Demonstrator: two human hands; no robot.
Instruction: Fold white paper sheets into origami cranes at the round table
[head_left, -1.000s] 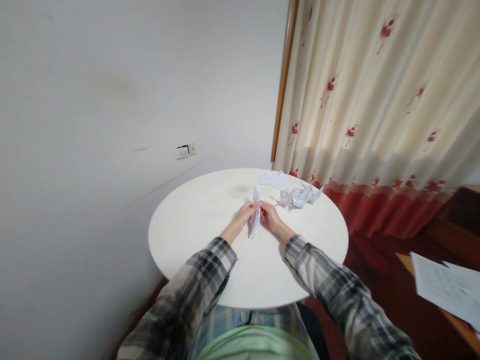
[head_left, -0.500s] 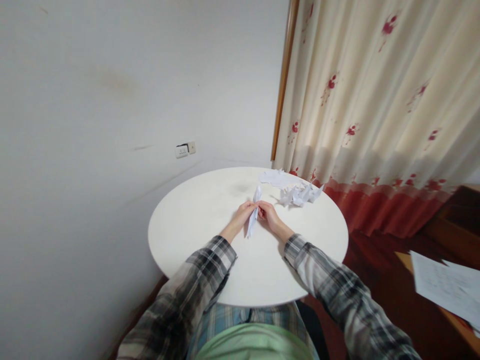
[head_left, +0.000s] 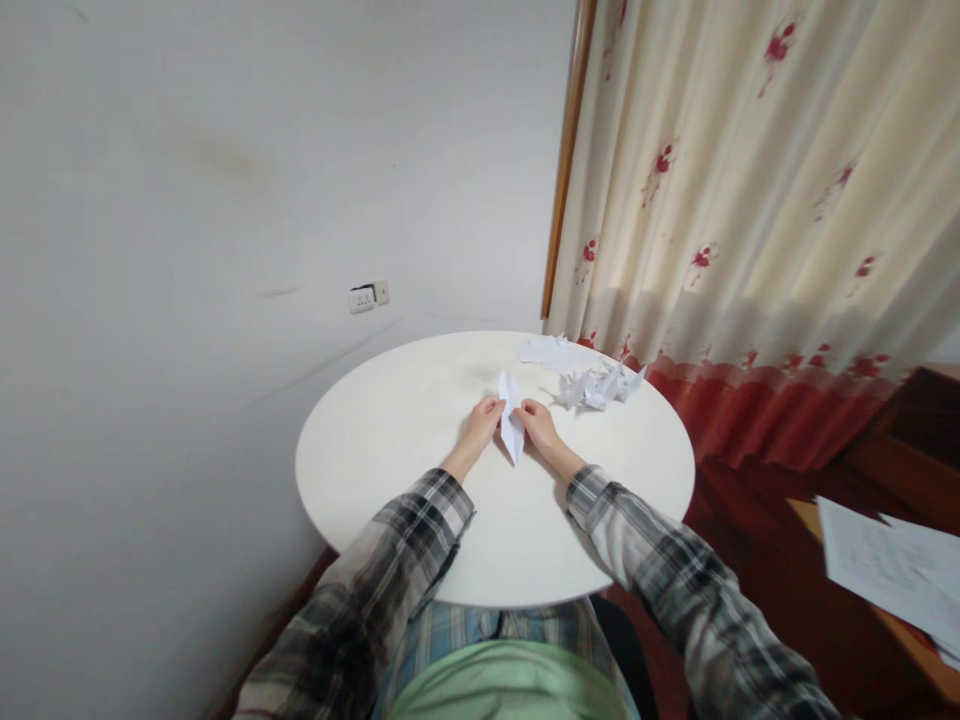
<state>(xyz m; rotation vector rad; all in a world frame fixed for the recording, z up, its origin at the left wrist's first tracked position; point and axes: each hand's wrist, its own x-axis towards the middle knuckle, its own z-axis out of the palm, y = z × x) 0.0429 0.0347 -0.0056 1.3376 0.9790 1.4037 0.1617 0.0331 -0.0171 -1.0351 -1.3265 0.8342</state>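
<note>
A narrow folded piece of white paper (head_left: 511, 420) stands between both hands over the middle of the round white table (head_left: 390, 450). My left hand (head_left: 480, 425) pinches its left edge with closed fingers. My right hand (head_left: 536, 427) pinches its right edge the same way. The paper is long and pointed, tilted slightly, with its lower tip near the tabletop. Both forearms in plaid sleeves rest on the table.
A heap of folded white paper figures (head_left: 600, 386) and a flat white sheet (head_left: 547, 352) lie at the table's far right. A flowered curtain (head_left: 750, 220) hangs behind. Printed sheets (head_left: 885, 575) lie on a wooden surface at the right. A wall socket (head_left: 361, 297) sits on the left wall.
The folded paper has turned between my hands, its lower tip swinging from left to right. Both hands keep their pinch and stay in place.
</note>
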